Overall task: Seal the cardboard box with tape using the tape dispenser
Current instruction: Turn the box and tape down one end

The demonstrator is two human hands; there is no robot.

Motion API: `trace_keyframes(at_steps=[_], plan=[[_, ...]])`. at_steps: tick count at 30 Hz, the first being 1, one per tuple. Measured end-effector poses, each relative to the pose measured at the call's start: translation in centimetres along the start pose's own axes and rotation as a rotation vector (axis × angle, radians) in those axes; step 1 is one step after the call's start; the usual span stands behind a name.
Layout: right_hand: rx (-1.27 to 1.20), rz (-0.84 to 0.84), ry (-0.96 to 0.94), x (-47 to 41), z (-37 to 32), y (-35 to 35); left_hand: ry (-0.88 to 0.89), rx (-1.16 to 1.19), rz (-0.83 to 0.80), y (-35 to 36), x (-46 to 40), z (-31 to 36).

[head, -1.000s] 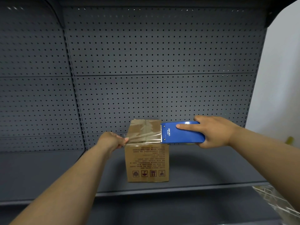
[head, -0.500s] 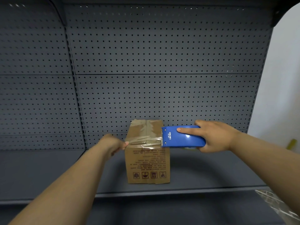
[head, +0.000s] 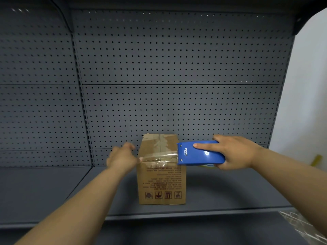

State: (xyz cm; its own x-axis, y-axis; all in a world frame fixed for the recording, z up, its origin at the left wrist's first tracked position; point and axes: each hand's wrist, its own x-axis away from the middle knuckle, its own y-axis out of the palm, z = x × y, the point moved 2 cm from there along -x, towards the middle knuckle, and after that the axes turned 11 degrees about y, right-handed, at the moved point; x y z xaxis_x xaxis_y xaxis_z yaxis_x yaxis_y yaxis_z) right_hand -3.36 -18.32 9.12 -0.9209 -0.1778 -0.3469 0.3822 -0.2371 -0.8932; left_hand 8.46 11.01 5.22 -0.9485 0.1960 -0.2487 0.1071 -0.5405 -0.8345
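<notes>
The blurred left hand is pressed at the cardboard box's nine-o'clock edge; its grip cannot be told. Tape is stretched across toward three o'clock. The blue tape dispenser, lengthwise left-right, is clasped by the right hand, nose pointing to nine o'clock. Pegboard is seen behind.

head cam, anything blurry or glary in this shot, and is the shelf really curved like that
Head view: the left hand is smeared by motion blur; the right hand is sharp. Glare spots sit on the blue tape dispenser and the clear tape. The shelf bows from wide-angle distortion.
</notes>
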Motion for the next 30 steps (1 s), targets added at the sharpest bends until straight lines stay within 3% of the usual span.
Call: trace_keyframes(at_steps=[1, 3, 5, 6, 8, 14, 22, 26, 30], plan=[[-0.002, -0.001, 0.001, 0.0, 0.0, 0.0, 0.116, -0.082, 0.057, 0.2, 0.5, 0.6], [-0.002, 0.0, 0.001, -0.1, -0.1, 0.0, 0.399, -0.016, 0.07, 0.8, 1.5, 2.0], [0.005, 0.001, 0.003, 0.0, 0.1, -0.1, 0.6, 0.02, -0.082, 2.0, 2.2, 3.0], [0.008, -0.001, 0.006, 0.0, 0.2, -0.1, 0.656, -0.079, -0.171, 2.2, 2.4, 3.7], [0.019, -0.005, 0.007, 0.0, 0.3, -0.1, 0.621, -0.228, -0.301, 2.6, 2.2, 4.4], [-0.017, -0.009, 0.015, 0.3, 0.7, 0.1, 0.536, -0.467, -0.386, 3.6, 3.0, 5.7], [-0.049, -0.043, 0.005, -0.2, 0.9, 0.3, 0.42, -0.537, -0.326, 5.4, 3.2, 6.5], [-0.037, -0.043, 0.0, -0.4, 1.2, 0.2, 0.597, -0.649, -0.132, 6.3, 3.5, 7.0], [-0.048, -0.059, -0.012, -0.6, 1.6, 0.3, 0.73, -0.523, -0.129, 7.0, 3.0, 6.9]])
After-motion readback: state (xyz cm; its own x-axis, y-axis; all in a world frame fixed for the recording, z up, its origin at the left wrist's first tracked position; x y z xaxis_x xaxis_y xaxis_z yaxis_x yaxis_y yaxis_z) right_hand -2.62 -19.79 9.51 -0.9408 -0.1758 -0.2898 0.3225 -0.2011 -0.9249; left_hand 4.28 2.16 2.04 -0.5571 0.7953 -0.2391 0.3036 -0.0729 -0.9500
